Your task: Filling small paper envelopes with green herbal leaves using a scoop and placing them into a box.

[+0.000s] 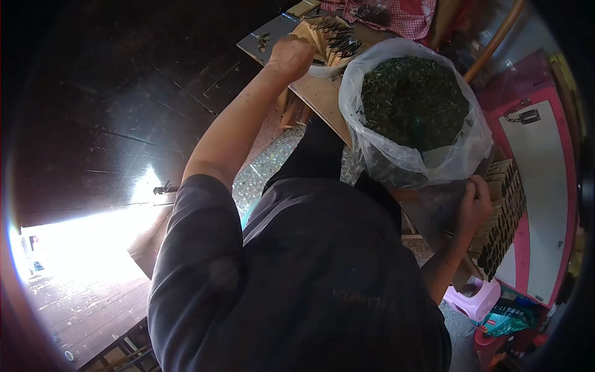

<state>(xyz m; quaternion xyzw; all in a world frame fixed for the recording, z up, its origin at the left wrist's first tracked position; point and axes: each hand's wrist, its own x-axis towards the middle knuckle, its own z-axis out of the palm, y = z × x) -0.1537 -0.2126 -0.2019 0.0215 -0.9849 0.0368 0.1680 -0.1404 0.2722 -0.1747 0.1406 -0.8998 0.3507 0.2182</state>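
Observation:
My left hand [293, 56] is at the near left side of a white bowl [323, 71], its fingers curled against tan folded pieces [320, 39] with dark tips that fan out inside. Whether it grips one is hidden. To the right of the bowl stands a wide container lined with a translucent plastic bag [395, 160], filled with dark green chopped dried leaves [413, 102]. My right hand [476, 200] is low beside the bag's near right edge, fingers bent. Close to its right lies a stack of tan pieces with dark ends [499, 218] in neat rows. I cannot tell whether it holds anything.
The bowl rests on a wooden board [320, 100], with small round bits [263, 41] at its left. A red checkered cloth [399, 18] lies beyond. On the right are a pink-and-white cabinet [534, 186] and a pink plastic stool [479, 300]. A dark wooden surface [116, 116] fills the left.

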